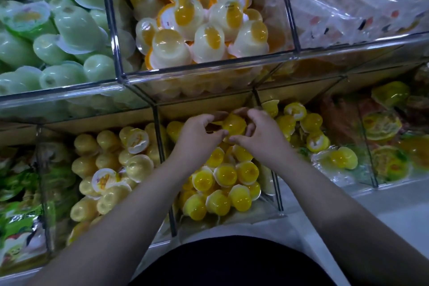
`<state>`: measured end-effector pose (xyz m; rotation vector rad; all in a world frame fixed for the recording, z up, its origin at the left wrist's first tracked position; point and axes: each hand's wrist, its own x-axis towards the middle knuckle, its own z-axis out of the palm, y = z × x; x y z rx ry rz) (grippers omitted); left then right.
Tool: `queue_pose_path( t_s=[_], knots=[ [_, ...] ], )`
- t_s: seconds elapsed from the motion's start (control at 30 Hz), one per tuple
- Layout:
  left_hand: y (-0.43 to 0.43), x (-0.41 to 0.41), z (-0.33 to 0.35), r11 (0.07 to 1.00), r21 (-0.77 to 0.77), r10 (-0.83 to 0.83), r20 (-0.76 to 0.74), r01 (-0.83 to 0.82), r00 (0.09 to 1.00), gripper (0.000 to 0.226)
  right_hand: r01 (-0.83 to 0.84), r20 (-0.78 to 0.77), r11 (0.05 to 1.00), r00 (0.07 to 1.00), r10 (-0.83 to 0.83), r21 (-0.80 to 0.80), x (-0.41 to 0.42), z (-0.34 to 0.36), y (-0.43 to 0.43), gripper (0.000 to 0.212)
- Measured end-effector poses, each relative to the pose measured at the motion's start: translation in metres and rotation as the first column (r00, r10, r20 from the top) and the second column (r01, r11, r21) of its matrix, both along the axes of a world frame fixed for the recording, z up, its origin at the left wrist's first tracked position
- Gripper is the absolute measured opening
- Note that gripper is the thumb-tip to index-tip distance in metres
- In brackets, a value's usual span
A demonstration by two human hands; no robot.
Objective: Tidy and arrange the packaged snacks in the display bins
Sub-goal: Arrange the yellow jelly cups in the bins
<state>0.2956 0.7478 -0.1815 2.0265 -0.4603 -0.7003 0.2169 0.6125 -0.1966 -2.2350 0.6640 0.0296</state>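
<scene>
inspector: state of the left hand?
clerk: the left hand [199,132] is curling thumb and fingers round a yellow jelly cup [234,124], gripping its left side.
inspector: and the right hand?
clerk: the right hand [260,132] is gripping the same cup from the opposite side, fingers bending over it. the cup is sitting directly between the two hands, touching both.
inspector: which compartment?
clerk: both hands are reaching into the clear bin [278,195] of yellow cups [222,181]. that heap is lying under the wrists, on the body side of the hands.
inspector: surroundings?
clerk: pale yellow cups [111,169] are filling the compartment left of the left hand, past a clear divider [162,146]. green cups [58,30] and white cups with orange centres [204,30] are sitting in shelf bins beyond the fingertips.
</scene>
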Motion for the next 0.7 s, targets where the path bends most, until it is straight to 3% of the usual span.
queue_pose_path(
  t_s=[0.2, 0.53, 0.7],
  knots=[
    [-0.013, 0.003, -0.03, 0.996, 0.09, -0.009, -0.069, 0.015, 0.998, 0.031, 0.001, -0.018, 0.999, 1.0, 0.0, 0.049, 0.005, -0.037, -0.012, 0.061],
    [-0.022, 0.005, -0.072, 0.982, 0.082, 0.187, -0.341, -0.169, 0.921, 0.019, -0.035, -0.125, 0.999, 0.991, 0.037, 0.018, 0.024, -0.081, -0.004, 0.058],
    [-0.019, -0.003, -0.083, 0.981, 0.13, 0.177, -0.323, -0.142, 0.93, 0.028, -0.09, -0.279, 0.996, 0.957, 0.079, -0.027, 0.017, -0.094, -0.002, 0.059]
  ],
)
